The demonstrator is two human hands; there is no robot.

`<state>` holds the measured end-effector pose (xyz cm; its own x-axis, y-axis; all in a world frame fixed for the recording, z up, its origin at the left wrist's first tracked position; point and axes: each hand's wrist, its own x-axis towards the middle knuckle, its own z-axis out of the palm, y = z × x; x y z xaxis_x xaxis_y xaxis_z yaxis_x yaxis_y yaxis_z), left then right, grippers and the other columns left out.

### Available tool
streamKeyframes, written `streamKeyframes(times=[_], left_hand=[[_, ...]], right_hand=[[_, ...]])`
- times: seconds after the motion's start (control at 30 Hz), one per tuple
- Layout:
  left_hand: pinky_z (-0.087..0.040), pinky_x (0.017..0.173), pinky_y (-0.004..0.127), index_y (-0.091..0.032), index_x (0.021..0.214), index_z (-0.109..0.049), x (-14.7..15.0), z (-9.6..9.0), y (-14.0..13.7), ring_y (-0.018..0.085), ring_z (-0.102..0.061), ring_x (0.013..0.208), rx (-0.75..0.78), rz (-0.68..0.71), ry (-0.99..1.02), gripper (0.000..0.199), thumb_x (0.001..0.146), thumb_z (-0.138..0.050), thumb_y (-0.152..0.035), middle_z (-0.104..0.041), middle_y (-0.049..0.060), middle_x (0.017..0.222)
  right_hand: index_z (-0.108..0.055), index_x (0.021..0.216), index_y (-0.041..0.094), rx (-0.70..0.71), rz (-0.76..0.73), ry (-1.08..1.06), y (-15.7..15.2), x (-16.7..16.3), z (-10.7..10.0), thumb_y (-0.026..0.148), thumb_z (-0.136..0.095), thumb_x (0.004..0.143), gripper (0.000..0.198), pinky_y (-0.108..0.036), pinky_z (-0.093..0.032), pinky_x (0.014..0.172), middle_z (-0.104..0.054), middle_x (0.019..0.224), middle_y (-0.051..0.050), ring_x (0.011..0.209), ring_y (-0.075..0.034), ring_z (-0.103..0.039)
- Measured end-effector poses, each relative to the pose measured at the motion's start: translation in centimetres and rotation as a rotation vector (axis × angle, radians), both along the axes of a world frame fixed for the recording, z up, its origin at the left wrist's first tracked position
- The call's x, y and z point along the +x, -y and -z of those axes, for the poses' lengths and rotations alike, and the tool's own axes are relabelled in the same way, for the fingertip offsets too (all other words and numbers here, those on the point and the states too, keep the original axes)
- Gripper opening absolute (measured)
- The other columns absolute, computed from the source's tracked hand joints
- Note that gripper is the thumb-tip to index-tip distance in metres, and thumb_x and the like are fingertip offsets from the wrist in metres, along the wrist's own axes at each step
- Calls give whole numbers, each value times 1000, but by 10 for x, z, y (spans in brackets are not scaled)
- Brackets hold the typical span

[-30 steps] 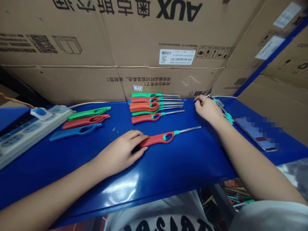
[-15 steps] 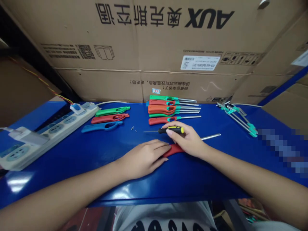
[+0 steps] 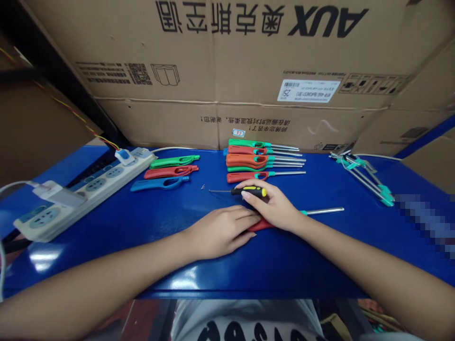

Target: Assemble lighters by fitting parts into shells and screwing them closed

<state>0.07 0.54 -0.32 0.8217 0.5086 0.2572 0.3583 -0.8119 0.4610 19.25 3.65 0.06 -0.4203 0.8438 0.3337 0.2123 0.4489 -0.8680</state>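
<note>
Holding screwdriver (image 3: 253, 190), gripping red lighter (image 3: 261, 224), tiny screws (image 3: 203, 187) nearby

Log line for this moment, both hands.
left hand: holds red lighter | right hand: holds screwdriver | screwdriver tip: near small metal pieces

White power strip (image 3: 95, 185) at left, printed cardboard (image 3: 220, 85) behind.

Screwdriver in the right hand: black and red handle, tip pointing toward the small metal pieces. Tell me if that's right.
Not red: the head view shows the screwdriver with a black and yellow handle. The right hand does hold it, tip toward the small metal pieces.
</note>
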Motion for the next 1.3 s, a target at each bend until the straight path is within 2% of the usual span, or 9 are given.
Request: streamKeyframes(times=[0.07, 0.2, 0.4, 0.53, 0.67, 0.8, 0.97, 1.2, 1.3], left_hand=[[-52, 106, 39, -13, 131, -62, 0, 1, -1, 24, -64, 118, -46, -9, 49, 34, 99, -58, -22, -70, 12, 128], [-52, 105, 38, -16, 131, -64, 2, 6, -4, 22, -65, 117, -151, -84, 168, 38, 94, -68, -24, -71, 10, 127], [-58, 96, 36, -16, 120, -72, 5, 16, -12, 22, -73, 103, -332, -250, 350, 38, 86, -77, -33, -76, 10, 117], [-62, 91, 36, -13, 121, -71, 7, 21, -16, 21, -75, 96, -571, -362, 525, 44, 82, -79, -33, -78, 12, 113], [-63, 90, 37, -13, 121, -71, 9, 21, -17, 21, -75, 96, -668, -407, 636, 46, 80, -80, -32, -79, 10, 107], [-62, 87, 33, -16, 108, -76, 9, 17, -17, 20, -76, 93, -651, -431, 639, 31, 82, -79, -31, -80, 7, 101], [-60, 80, 28, -19, 93, -81, 7, 12, -17, 18, -76, 88, -485, -404, 619, 12, 85, -77, -27, -81, 5, 96], [-58, 77, 23, -21, 91, -82, 5, 9, -18, 15, -75, 84, -384, -396, 622, 7, 85, -78, -21, -81, 3, 92], [-57, 76, 23, -20, 90, -82, 6, 7, -17, 15, -75, 82, -363, -397, 592, 7, 85, -78, -20, -81, 3, 91]], right_hand=[[-69, 102, 20, -63, 93, -91, 0, 4, -3, 39, -64, 93, 22, -30, -54, 73, -71, 90, -4, 77, -16, -65], [-69, 87, 21, -142, 324, -442, -5, 18, -16, 49, -66, 88, 28, -25, -35, 43, -50, 57, 4, 46, -11, -44], [-61, 62, 21, -175, 481, -747, -17, 37, -37, 46, -71, 77, 31, -22, -26, 38, -31, 44, 8, 38, -7, -29], [-61, 61, 19, -248, 446, -743, -19, 38, -33, 42, -72, 74, 29, -21, -26, 37, -32, 42, 8, 37, -6, -30], [-62, 61, 17, -293, 402, -702, -17, 34, -27, 43, -75, 73, 31, -20, -27, 37, -33, 42, 8, 38, -5, -31], [-62, 63, 17, -304, 359, -668, -14, 33, -27, 46, -75, 75, 34, -19, -29, 38, -32, 42, 8, 38, -5, -31], [-63, 64, 17, -297, 329, -654, -12, 32, -28, 46, -73, 78, 34, -19, -30, 38, -33, 42, 8, 37, -6, -33], [-64, 63, 17, -320, 326, -659, -14, 33, -26, 46, -74, 76, 34, -19, -28, 37, -34, 42, 8, 37, -5, -33], [-65, 64, 17, -231, 319, -597, -14, 35, -22, 44, -71, 81, 32, -20, -29, 38, -38, 43, 7, 38, -6, -37]])
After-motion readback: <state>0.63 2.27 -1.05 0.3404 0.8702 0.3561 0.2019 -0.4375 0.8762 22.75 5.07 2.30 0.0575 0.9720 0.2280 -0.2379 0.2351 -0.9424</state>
